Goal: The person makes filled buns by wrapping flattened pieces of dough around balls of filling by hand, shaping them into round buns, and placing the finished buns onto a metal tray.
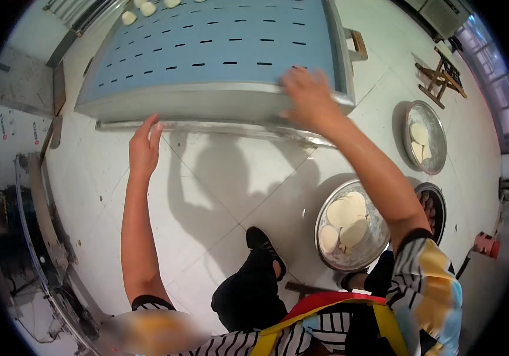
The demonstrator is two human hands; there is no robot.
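A large steel-framed tray [207,98] with a blue slotted surface stands in front of me. My left hand [143,147] is just at its near wall, toward the left, with fingers stretched out and the thumb apart. It holds nothing; whether the fingertips touch the metal I cannot tell. Over the near right corner of the tray lies my right hand [310,98], slightly blurred, its fingers spread across the rim and the thumb on the outer side. Several pale dough balls [147,8] sit at the tray's far left. Beneath the near wall runs a metal ledge [219,128].
Flat dough rounds [349,213] lie in a metal basin [323,252] by my right leg. A second basin [440,139] with dough rounds and a dark bowl [441,196] are farther right. A folding stool [441,77] stands behind them. Machinery [35,219] lines the left.
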